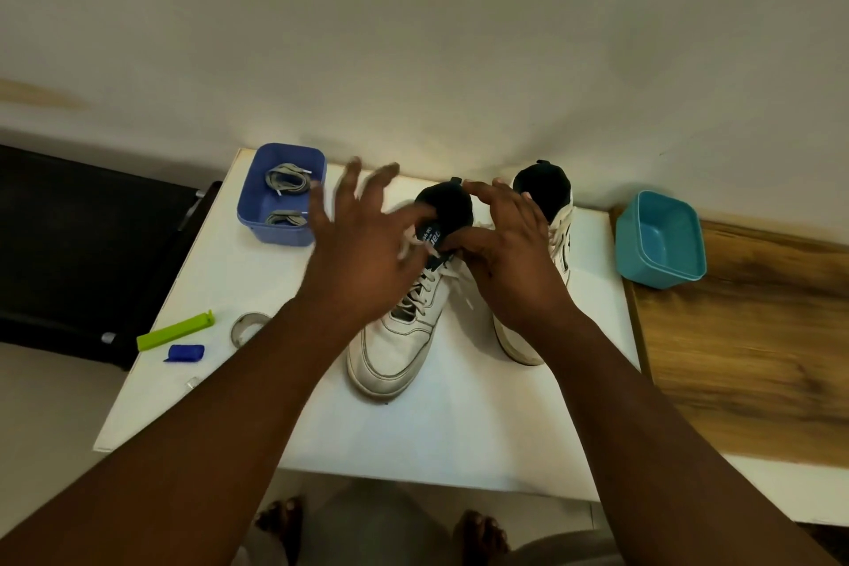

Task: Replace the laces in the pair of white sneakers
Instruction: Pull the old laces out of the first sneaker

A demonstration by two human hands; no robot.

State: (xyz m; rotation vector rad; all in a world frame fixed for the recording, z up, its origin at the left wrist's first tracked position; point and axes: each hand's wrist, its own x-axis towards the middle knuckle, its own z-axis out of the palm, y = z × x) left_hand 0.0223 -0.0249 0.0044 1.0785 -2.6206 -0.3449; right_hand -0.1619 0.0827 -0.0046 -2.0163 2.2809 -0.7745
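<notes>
From the head camera, two white sneakers stand side by side on a white table [459, 441], heels toward its far edge. The left sneaker [395, 349] sits mid-table, its old lace [425, 290] threaded. The left hand [363, 253] hovers over its tongue, fingers spread (blurred, so any grasp cannot be told). The right hand [510, 253] pinches at that lace beside the tongue. The right sneaker [551, 216] stands just beside. Grey laces [287, 182] lie in a blue tub [280, 230] at the far left corner.
</notes>
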